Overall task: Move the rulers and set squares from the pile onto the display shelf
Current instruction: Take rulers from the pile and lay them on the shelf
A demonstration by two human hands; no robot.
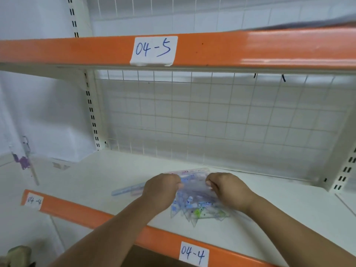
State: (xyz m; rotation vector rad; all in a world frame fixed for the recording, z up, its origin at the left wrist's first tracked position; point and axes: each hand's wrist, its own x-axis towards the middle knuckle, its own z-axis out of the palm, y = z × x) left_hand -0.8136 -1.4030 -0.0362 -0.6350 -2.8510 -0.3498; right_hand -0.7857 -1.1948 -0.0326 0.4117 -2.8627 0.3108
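Observation:
A pile of clear plastic rulers and set squares [194, 205] with blue, pink and green prints lies on the white display shelf [107, 176], close to its front edge. Pointed corners of the set squares stick out toward me. My left hand [161, 189] and my right hand [229, 189] both pinch the top of the pile, one at each side, with fingers curled over its far edge. A pale blue ruler [128, 189] lies flat on the shelf just left of my left hand.
The shelf has an orange front lip with a paper label "04-4" [193, 254]. Another orange shelf edge labelled "04-5" [154, 50] hangs overhead. A white wire grid [212, 120] forms the back wall. A slotted upright [91, 110] stands at the left, with purple-printed clear items [24, 160] beyond.

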